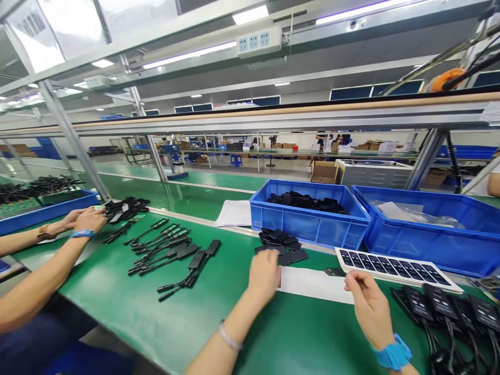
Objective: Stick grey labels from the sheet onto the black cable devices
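My left hand [264,276] has its fingers curled down at the near edge of a heap of flat black plastic covers [275,237]. Its fingertips are partly hidden, so what they grip cannot be made out. Between thumb and forefinger my right hand [369,307] pinches a thin black label [334,272], held over a white paper strip [308,284] on the green bench. Just beyond that hand lies a white sheet of black labels [398,268]. Black cased cable units [441,307] with printed faces are piled to the right.
Two blue bins, one with black parts [308,221] and one with plastic bags [429,229], stand along the back. Loose cable assemblies [172,250] lie left of centre. A co-worker's hands [88,221] handle black parts at the far left. A metal rail [250,122] crosses above.
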